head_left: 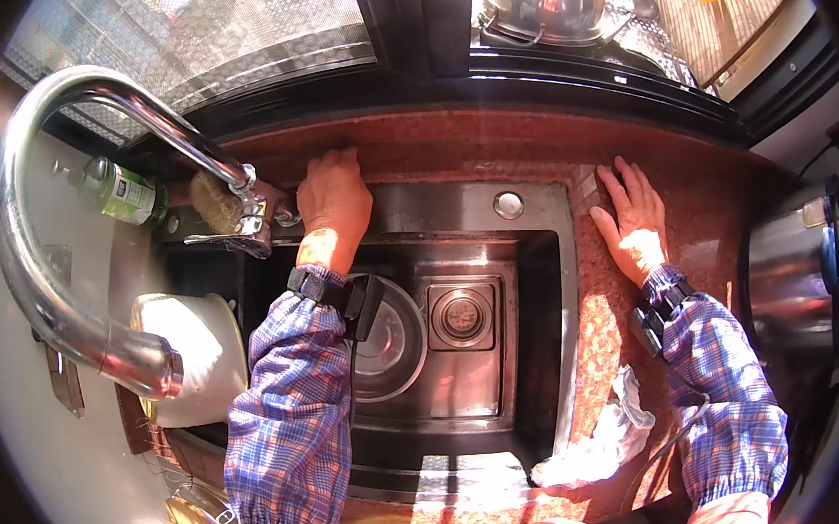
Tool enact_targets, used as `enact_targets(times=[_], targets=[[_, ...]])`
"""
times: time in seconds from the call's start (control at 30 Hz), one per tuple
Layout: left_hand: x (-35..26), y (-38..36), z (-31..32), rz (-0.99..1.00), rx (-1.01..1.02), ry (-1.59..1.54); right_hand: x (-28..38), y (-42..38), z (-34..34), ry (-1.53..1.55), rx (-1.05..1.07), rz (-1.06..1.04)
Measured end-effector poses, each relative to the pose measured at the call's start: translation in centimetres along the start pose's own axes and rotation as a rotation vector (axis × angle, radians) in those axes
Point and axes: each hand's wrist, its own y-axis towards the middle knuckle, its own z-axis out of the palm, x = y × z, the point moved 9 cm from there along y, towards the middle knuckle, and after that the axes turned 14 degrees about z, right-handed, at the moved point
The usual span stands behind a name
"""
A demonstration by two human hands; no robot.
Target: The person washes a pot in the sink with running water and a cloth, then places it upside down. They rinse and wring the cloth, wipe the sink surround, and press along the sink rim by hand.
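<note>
Beside the faucet base (256, 216), my left hand (334, 202) rests at the sink's back edge, its fingers curled; whatever they hold, if anything, is hidden. My right hand (633, 218) lies on the red stone counter (597, 322) to the right of the sink, fingers stretched out and holding nothing. Below the left forearm, a round metal lid or pan (391, 338) sits partly hidden in the sink (459, 382). A crumpled white cloth (606, 439) lies by the sink's front right corner.
A green bottle (128, 194) and a brown scrubber (215, 204) stand behind the faucet. At the left is a white container (190, 354). A metal pot (790, 267) stands at the right. The curved spout (17, 225) arches over the left side.
</note>
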Motion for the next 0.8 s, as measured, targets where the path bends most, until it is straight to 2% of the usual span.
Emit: enact_targets(times=[0.2, 0.3, 0.43, 0.53, 0.63, 0.7, 0.77, 0.8], targets=[[-2.5, 0.7, 0.7, 0.019, 0.022, -0.121, 0.1, 0.1, -0.1, -0.013, -0.014, -0.010], [1.0, 0.2, 0.0, -0.092, 0.027, -0.098, 0.0, 0.1, 0.0, -0.014, -0.018, -0.013], [-1.1, 0.7, 0.6, 0.040, 0.020, -0.095, 0.1, 0.1, -0.1, -0.007, -0.014, -0.014], [-2.3, 0.9, 0.7, 0.068, 0.053, -0.119, 0.2, 0.1, -0.1, -0.010, -0.014, -0.012], [0.6, 0.3, 0.1, -0.021, 0.012, -0.066, 0.0, 0.0, 0.1, -0.023, -0.026, -0.013], [0.7, 0.1, 0.0, -0.011, -0.015, -0.083, 0.0, 0.0, 0.1, -0.025, -0.018, -0.006], [-0.9, 0.4, 0.1, 0.064, -0.033, -0.107, 0.1, 0.0, 0.0, -0.030, -0.015, -0.006], [-2.0, 0.8, 0.7, 0.103, 0.027, -0.110, 0.1, 0.1, 0.0, -0.023, -0.008, -0.001]])
